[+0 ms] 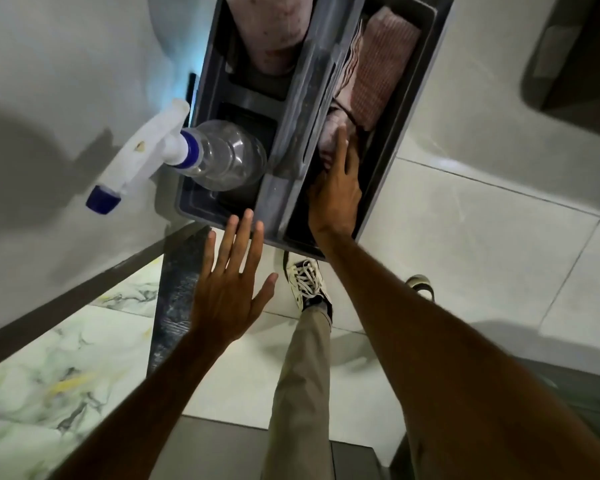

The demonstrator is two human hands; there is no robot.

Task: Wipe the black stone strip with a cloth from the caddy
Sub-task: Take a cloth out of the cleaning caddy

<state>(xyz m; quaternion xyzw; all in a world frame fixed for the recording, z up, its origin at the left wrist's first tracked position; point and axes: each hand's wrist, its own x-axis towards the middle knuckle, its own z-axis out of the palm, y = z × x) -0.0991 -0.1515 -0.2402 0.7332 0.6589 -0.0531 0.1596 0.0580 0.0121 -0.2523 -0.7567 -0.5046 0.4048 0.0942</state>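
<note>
While the grey caddy (409, 140) is seen from above, its right-hand compartment is entered by the right hand (336, 192), whose fingers are laid flat on a pinkish cloth (333, 133) bunched at the near end of that compartment. Whether the cloth is gripped cannot be told; the fingers look extended rather than closed. Farther back in the same compartment a folded, ribbed pink cloth (381, 74) is stacked. The left hand (229, 292) is held open, fingers spread, just short of the caddy's near rim and clamped on nothing. In the caddy's left compartment a clear spray bottle (222, 154) is lodged, its white trigger head leaning out over the rim. The black stone strip (177, 299) is seen just below the caddy's near left corner, partly covered by the left hand.
</note>
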